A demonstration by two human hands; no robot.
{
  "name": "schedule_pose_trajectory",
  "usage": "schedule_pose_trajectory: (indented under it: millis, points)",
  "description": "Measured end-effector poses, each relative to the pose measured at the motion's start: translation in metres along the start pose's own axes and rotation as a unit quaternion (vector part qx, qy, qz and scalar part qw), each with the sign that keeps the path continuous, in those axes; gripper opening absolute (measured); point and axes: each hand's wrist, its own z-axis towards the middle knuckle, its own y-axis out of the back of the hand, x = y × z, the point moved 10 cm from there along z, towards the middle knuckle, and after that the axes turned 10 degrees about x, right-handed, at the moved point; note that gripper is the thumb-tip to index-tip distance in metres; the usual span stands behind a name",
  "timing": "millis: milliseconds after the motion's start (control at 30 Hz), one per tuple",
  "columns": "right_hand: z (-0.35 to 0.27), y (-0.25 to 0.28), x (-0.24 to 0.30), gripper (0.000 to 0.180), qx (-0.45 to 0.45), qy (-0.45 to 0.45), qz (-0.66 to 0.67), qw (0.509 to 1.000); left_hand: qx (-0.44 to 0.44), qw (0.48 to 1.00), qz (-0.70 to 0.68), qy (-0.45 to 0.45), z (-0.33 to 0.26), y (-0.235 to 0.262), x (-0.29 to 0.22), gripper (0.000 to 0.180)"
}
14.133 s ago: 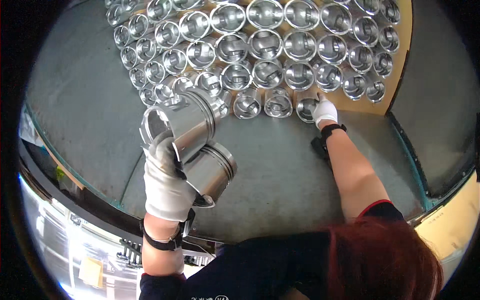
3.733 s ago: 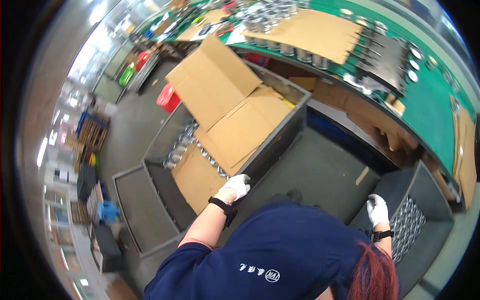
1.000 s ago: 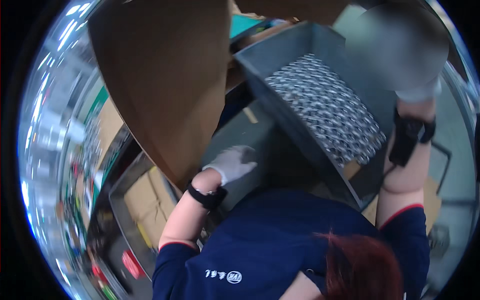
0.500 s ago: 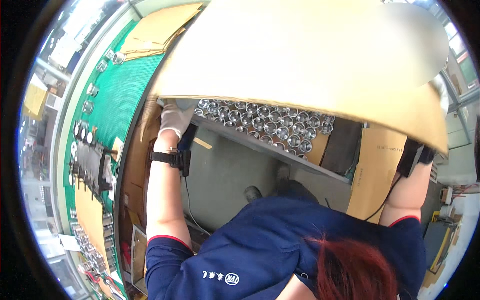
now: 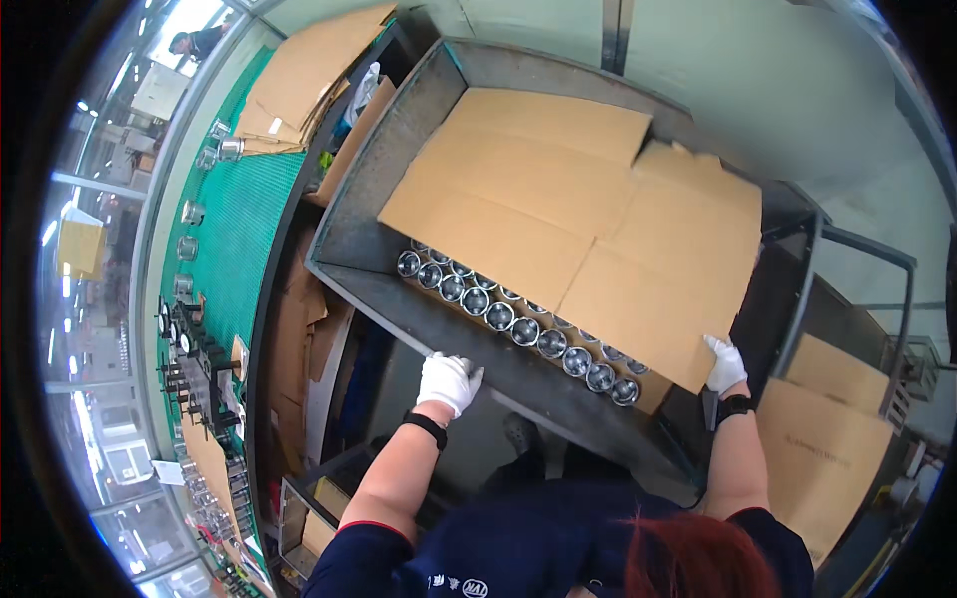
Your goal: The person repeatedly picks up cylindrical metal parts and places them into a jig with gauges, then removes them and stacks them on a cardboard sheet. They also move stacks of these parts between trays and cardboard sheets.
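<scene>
Cardboard sheet (image 5: 598, 229), flat, brown: your right fingers (image 5: 714, 349) clamp its edge; level it over silver metal cylinders (image 5: 525, 331) leftward. Left fingers (image 5: 445, 365): can't tell.

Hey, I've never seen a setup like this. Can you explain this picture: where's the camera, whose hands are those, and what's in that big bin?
There's no robot: a person in white gloves wears the wide camera on their head, looking down, so edges bend. In the grey bin are shiny metal cylinders, partly covered by a cardboard sheet. The right hand appears to grip the sheet's edge. The left hand is at the bin's near rim; contact is unclear. A green-topped bench stands to the left.
</scene>
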Motion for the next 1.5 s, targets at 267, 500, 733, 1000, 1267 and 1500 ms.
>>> schedule_pose_trajectory:
  millis: [267,500,733,1000,1267,1500]
  points:
    - [0.105,0.071,-0.135,0.044,-0.178,-0.084,-0.104,0.975,-0.073,0.997,-0.028,-0.026,0.043,0.0,-0.014,0.018]
    - [0.094,0.053,-0.127,0.046,-0.238,-0.063,-0.006,0.969,-0.004,0.999,-0.025,-0.034,0.057,-0.008,-0.01,0.016]
    - [0.13,-0.028,-0.12,0.032,-0.109,-0.045,-0.128,0.985,0.001,0.999,-0.011,-0.042,0.055,-0.003,-0.009,0.018]
    - [0.126,0.066,-0.179,0.05,-0.211,-0.117,-0.189,0.952,-0.026,0.998,-0.016,-0.05,0.053,0.0,-0.008,0.016]
    - [0.139,-0.086,-0.13,0.072,-0.058,-0.002,-0.235,0.97,-0.037,0.997,-0.011,-0.062,0.05,-0.012,-0.001,0.017]
    - [0.143,-0.296,-0.077,0.063,0.219,0.09,-0.469,0.851,-0.006,1.0,0.007,-0.029,0.051,-0.013,0.006,0.015]
